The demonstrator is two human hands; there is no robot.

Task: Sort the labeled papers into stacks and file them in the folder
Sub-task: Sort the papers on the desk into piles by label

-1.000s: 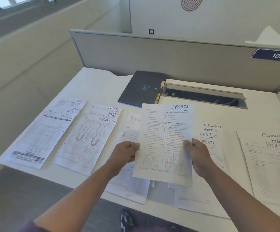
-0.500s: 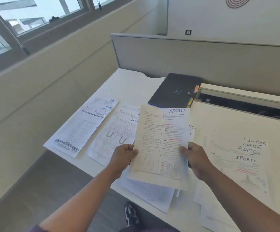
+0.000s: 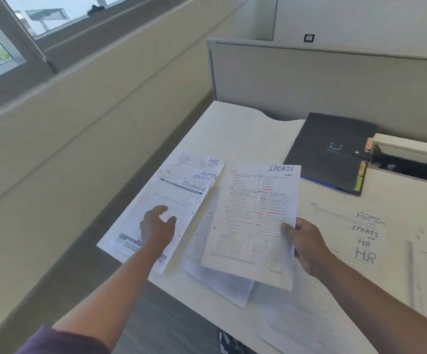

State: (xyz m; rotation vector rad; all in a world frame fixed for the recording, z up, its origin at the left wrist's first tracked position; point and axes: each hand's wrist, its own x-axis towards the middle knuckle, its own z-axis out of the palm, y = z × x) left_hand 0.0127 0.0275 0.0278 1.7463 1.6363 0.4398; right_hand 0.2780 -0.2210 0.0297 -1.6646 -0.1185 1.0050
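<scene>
Holding the white printed sheet headed SPORTS point(image 3: 254, 221) by its right edge, the right hand point(image 3: 307, 247) pinches it with the thumb on the printed face and the fingers behind. The sheet's long axis runs away from the person, heading at the far end, and its near corner overhangs the white desk point(image 3: 235, 129) edge. It lies directly left of the right hand, above a pale loose sheet point(image 3: 217, 282) on the desk.

The left hand point(image 3: 156, 228) is unclenched, fingers loosely spread, over the fanned stack of white papers labelled HR, ADMIN, SPORTS and FINANCE point(image 3: 174, 198); contact cannot be confirmed. This stack extends beyond the left hand, its near-left corner at the desk edge.

Beyond the right hand lies the closed dark grey tabbed folder point(image 3: 332, 152). To its right, papers labelled ADMIN, SPORTS, HR point(image 3: 365, 233) cover the desk. Bare desk surface lies beyond the left hand.
</scene>
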